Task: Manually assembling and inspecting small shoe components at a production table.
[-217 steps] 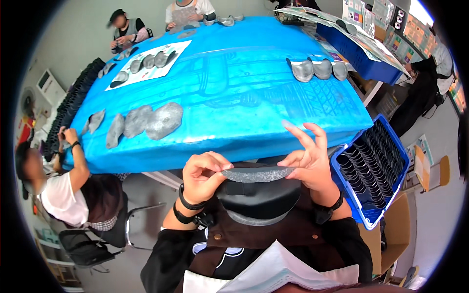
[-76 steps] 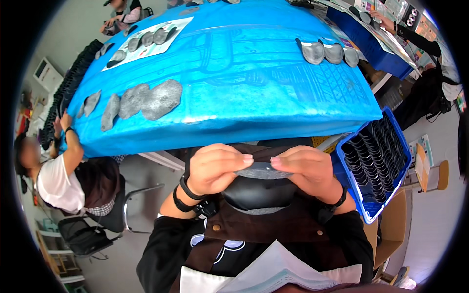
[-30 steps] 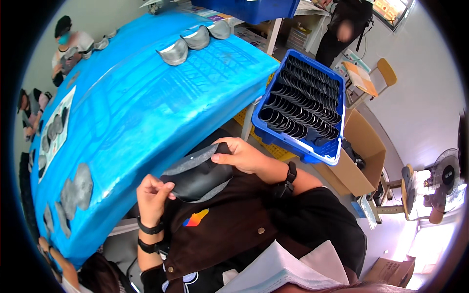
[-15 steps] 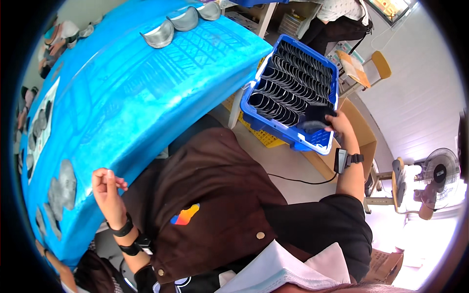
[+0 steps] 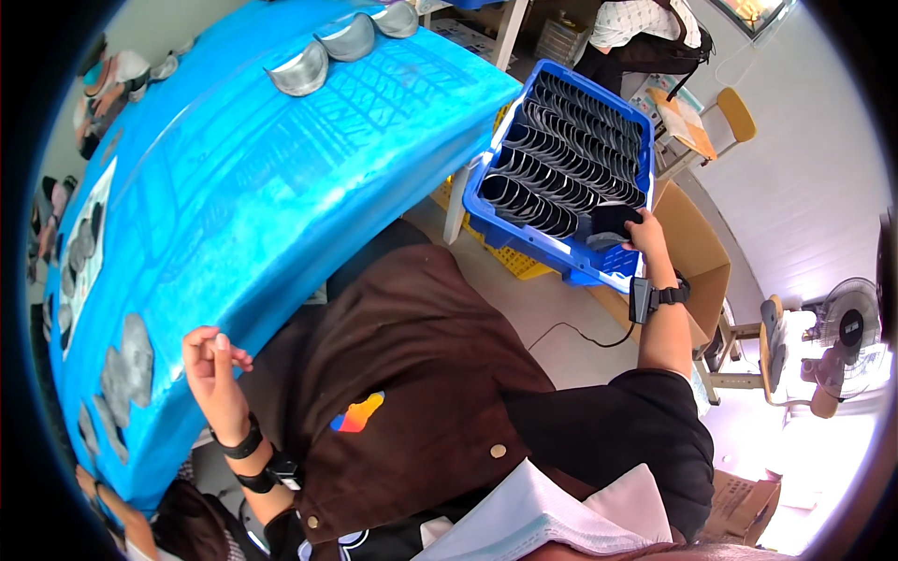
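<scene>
My right hand (image 5: 645,232) is closed on the edge of a black curved fabric piece (image 5: 615,221) with a grey lower rim, at the near right corner of a blue plastic crate (image 5: 524,245). Rows of similar black cup-shaped pieces (image 5: 552,187), edged in pale trim, stand nested in that crate. My left hand (image 5: 213,360) is raised beside the near edge of the blue-covered table (image 5: 281,215). Its fingers are loosely bent and slightly apart, with nothing visible in them. Dark straps circle both wrists.
Several grey curved pieces (image 5: 299,73) sit at the table's far edge, and flat grey pieces (image 5: 129,365) lie at its left. A yellow crate (image 5: 517,266) shows under the blue one. Beyond are a cardboard box (image 5: 697,243), a chair (image 5: 737,114), a fan (image 5: 849,327) and other people.
My right hand and the black piece have shifted slightly; the piece now sits lower among the crate's contents. My left hand has barely moved, and the view has turned a little.
</scene>
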Tool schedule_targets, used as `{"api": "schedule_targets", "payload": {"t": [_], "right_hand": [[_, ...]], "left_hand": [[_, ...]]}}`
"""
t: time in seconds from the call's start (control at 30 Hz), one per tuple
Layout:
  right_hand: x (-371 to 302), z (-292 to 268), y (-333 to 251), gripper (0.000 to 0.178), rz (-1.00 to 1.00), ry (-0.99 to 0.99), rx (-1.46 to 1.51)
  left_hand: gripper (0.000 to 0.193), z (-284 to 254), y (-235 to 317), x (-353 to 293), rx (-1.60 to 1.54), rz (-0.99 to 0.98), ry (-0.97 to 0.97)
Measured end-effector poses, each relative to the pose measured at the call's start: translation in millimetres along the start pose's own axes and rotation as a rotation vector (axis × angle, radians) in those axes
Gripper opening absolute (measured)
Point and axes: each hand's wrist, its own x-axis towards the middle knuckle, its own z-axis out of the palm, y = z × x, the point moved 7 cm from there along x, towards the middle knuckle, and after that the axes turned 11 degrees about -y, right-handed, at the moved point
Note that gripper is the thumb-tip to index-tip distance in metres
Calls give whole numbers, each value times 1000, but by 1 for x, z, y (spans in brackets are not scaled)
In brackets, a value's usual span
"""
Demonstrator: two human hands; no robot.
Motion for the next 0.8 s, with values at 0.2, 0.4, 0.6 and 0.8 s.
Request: {"api": "schedule_targets", "payload": {"t": [0.2, 0.4, 0.6, 0.8], "right_hand": [[9, 36, 17, 33, 60, -59, -15], [18, 78, 22, 33, 106, -56, -92], [28, 86, 31, 33, 8, 41, -343], [9, 89, -11, 32, 28, 37, -525]], "left_hand": [[11, -3, 2, 0, -7, 20, -16], [11, 3, 1, -1, -8, 7, -37], [10, 8, 0, 0, 7, 13, -76], [10, 15, -3, 3, 17, 7, -101]]}}
